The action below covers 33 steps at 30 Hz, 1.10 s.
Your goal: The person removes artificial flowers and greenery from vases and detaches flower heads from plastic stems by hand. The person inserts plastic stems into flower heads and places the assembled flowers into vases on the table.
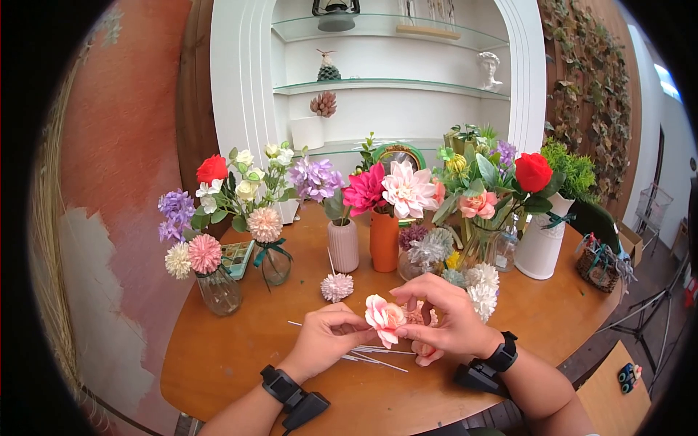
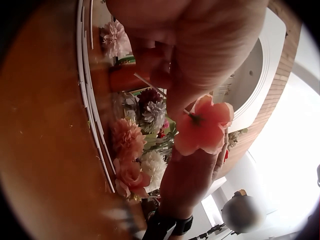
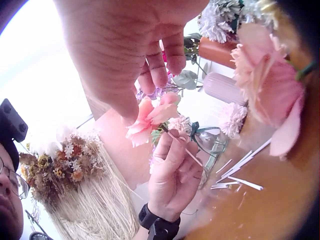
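Note:
My left hand pinches the thin pale stem of a pink artificial flower close below its bloom. In the left wrist view the petals' underside and green base show, the stem running back through the fingers. At the bloom's right side, my right hand has its thumb at a petal, with the other fingers spread loosely above. Below that hand lie another pink flower and a peach pompom flower, partly hidden in the head view. Loose white sticks lie on the table beneath the hands.
A pale pink pompom flower lies on the wooden table. Behind stand flower-filled glass vases, a pink ribbed vase, an orange vase and a white vase. A small basket sits far right.

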Motion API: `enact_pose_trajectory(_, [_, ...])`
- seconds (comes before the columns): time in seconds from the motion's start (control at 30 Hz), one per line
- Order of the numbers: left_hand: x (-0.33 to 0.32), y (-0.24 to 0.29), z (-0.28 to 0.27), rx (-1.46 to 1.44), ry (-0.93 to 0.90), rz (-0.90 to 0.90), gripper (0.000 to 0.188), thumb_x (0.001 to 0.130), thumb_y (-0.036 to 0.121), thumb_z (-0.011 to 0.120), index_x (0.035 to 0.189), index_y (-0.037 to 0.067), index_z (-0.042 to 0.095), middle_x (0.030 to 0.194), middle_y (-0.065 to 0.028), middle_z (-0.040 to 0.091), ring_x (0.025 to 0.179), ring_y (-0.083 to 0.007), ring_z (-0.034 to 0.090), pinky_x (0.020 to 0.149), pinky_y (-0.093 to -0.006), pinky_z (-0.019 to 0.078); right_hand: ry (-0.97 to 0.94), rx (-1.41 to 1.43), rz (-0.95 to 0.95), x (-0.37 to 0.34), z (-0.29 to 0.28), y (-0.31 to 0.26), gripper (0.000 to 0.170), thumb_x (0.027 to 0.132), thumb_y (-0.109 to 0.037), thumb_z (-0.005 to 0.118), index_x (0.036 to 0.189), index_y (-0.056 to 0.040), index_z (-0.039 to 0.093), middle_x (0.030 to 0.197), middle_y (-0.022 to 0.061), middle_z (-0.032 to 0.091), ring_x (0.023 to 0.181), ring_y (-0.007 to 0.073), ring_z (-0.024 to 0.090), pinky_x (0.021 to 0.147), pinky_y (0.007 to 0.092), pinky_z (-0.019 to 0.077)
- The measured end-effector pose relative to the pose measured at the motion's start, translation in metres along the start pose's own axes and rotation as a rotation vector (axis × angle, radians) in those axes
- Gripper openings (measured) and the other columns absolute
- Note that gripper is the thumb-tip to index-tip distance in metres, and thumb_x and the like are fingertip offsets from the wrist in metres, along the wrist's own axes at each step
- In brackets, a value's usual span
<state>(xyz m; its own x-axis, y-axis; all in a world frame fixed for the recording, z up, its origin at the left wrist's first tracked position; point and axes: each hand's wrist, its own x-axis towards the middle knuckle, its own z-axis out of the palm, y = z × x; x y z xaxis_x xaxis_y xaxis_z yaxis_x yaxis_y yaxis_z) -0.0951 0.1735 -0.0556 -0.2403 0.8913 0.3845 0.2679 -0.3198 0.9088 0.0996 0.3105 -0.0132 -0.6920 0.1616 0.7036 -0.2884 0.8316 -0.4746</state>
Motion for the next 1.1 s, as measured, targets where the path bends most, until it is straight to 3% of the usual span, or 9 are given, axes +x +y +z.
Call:
enact_pose_trajectory(0.17, [0.000, -0.002, -0.002, 0.180, 0.003, 0.113, 0.013, 0.079, 0.005, 0.080, 0.090, 0.002, 0.075, 0.084, -0.0024, 0.064, 0.071, -0.0062, 0.060, 0.062, -0.0212, 0.0466, -0.072, 0.019, 0.038, 0.000, 0.003, -0.003, 0.046, 0.079, -0.015, 0.080, 0.121, -0.0063, 0.063, 0.098, 0.0077, 0.062, 0.075, 0.0138, 0.061, 0.063, 0.0274, 0.0519])
enact_pose_trajectory(0.23, [0.000, -0.001, -0.003, 0.243, 0.012, 0.160, 0.013, 0.077, 0.005, 0.080, 0.089, 0.001, 0.075, 0.080, -0.0030, 0.064, 0.070, -0.0076, 0.060, 0.062, -0.0227, 0.0474, -0.128, 0.034, 0.053, 0.002, 0.003, -0.006, 0.042, 0.081, -0.016, 0.079, 0.118, -0.0066, 0.064, 0.093, 0.0061, 0.061, 0.062, 0.0088, 0.059, 0.050, 0.0244, 0.0508])
enact_pose_trajectory(0.33, [0.001, -0.002, -0.002, 0.230, 0.022, 0.176, 0.014, 0.076, 0.005, 0.081, 0.088, 0.002, 0.076, 0.078, -0.0026, 0.065, 0.065, -0.0076, 0.059, 0.058, -0.0227, 0.0468, -0.155, 0.087, 0.244, -0.002, 0.003, -0.008, 0.034, 0.080, -0.013, 0.079, 0.111, -0.0056, 0.066, 0.089, 0.0046, 0.064, 0.066, 0.0083, 0.061, 0.055, 0.0241, 0.0487])
enact_pose_trajectory(0.6, [0.001, -0.001, -0.003, 0.208, 0.028, 0.212, 0.021, 0.075, 0.005, 0.082, 0.095, 0.003, 0.075, 0.083, -0.0025, 0.066, 0.063, -0.0045, 0.057, 0.057, -0.0197, 0.0456, -0.092, 0.030, 0.136, -0.004, 0.001, 0.001, 0.026, 0.082, -0.008, 0.076, 0.106, -0.0045, 0.066, 0.091, 0.0058, 0.068, 0.071, 0.0082, 0.064, 0.057, 0.0229, 0.0506])
enact_pose_trajectory(0.67, [0.001, 0.000, -0.005, 0.148, 0.093, 0.165, 0.022, 0.077, 0.005, 0.081, 0.098, 0.003, 0.075, 0.088, -0.0025, 0.066, 0.064, -0.0040, 0.056, 0.058, -0.0187, 0.0459, 0.083, 0.018, 0.124, -0.005, -0.008, -0.002, 0.028, 0.081, -0.007, 0.077, 0.105, -0.0039, 0.064, 0.098, 0.0069, 0.070, 0.075, 0.0088, 0.065, 0.060, 0.0234, 0.0520])
enact_pose_trajectory(0.77, [0.003, 0.002, -0.009, 0.152, 0.142, 0.139, 0.019, 0.079, 0.005, 0.078, 0.098, 0.002, 0.075, 0.091, -0.0027, 0.066, 0.065, -0.0040, 0.056, 0.059, -0.0183, 0.0458, 0.266, -0.277, 0.034, -0.007, -0.037, -0.003, 0.024, 0.079, -0.008, 0.077, 0.098, -0.0045, 0.062, 0.099, 0.0059, 0.070, 0.078, 0.0086, 0.065, 0.060, 0.0225, 0.0517])
enact_pose_trajectory(0.83, [0.004, 0.002, -0.009, 0.146, 0.152, 0.135, 0.018, 0.080, 0.006, 0.077, 0.098, 0.002, 0.075, 0.091, -0.0030, 0.066, 0.065, -0.0044, 0.056, 0.059, -0.0186, 0.0459, 0.359, -0.385, -0.060, -0.007, -0.063, -0.002, 0.023, 0.079, -0.009, 0.078, 0.096, -0.0052, 0.064, 0.087, 0.0024, 0.069, 0.071, 0.0075, 0.063, 0.057, 0.0223, 0.0497])
enact_pose_trajectory(0.93, [0.006, -0.004, -0.012, 0.156, 0.163, 0.148, 0.017, 0.082, 0.008, 0.076, 0.098, 0.003, 0.075, 0.090, -0.0035, 0.067, 0.067, -0.0055, 0.057, 0.060, -0.0197, 0.0463, 0.472, -0.511, 0.129, -0.011, -0.104, -0.014, 0.017, 0.080, -0.009, 0.077, 0.090, -0.0063, 0.062, 0.080, 0.0007, 0.065, 0.067, 0.0046, 0.059, 0.052, 0.0210, 0.0435])
enact_pose_trajectory(1.1, [0.005, -0.003, -0.012, 0.195, 0.149, 0.165, 0.016, 0.083, 0.010, 0.075, 0.097, 0.004, 0.075, 0.088, -0.0040, 0.068, 0.067, -0.0075, 0.056, 0.061, -0.0220, 0.0468, 0.470, -0.821, 0.058, -0.013, -0.138, -0.019, 0.020, 0.076, -0.006, 0.074, 0.089, -0.0037, 0.059, 0.077, 0.0059, 0.062, 0.068, 0.0159, 0.062, 0.058, 0.0280, 0.0476])
